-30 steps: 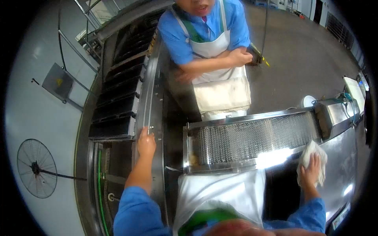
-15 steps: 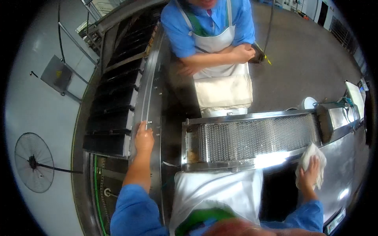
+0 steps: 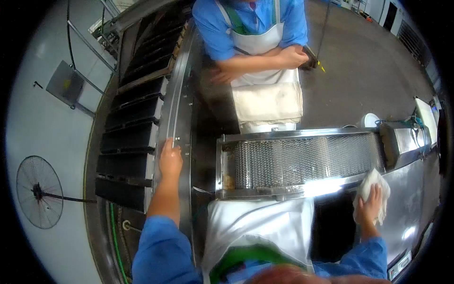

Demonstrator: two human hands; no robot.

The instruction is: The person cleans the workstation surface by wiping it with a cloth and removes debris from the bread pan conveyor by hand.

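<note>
My left hand (image 3: pixel 171 159) is closed over the metal rail (image 3: pixel 176 111) along the side of the large conveyor on my left. Its fingers curl at the rail's top edge. My right hand (image 3: pixel 371 204) lies on a crumpled white cloth (image 3: pixel 382 189), fingers stretched out and thumb apart. That cloth rests at the corner where the mesh belt's frame meets a steel surface (image 3: pixel 409 203). In front of me is the short mesh conveyor belt (image 3: pixel 302 161), with wet-looking bright patches on it. Dark rectangular trays (image 3: pixel 125 137) sit in a row on the left conveyor.
Across the mesh belt stands a co-worker (image 3: pixel 260 57) with crossed forearms and a folded cream cloth (image 3: pixel 268 104) at the apron. A steel housing (image 3: pixel 409 139) caps the belt's right end. A white bucket (image 3: pixel 370 120) is behind it. A fan (image 3: pixel 39 191) stands far left.
The dark trays have moved along the left conveyor toward me. My view has tilted slightly. Both hands stay at the same places on the rail and the cloth.
</note>
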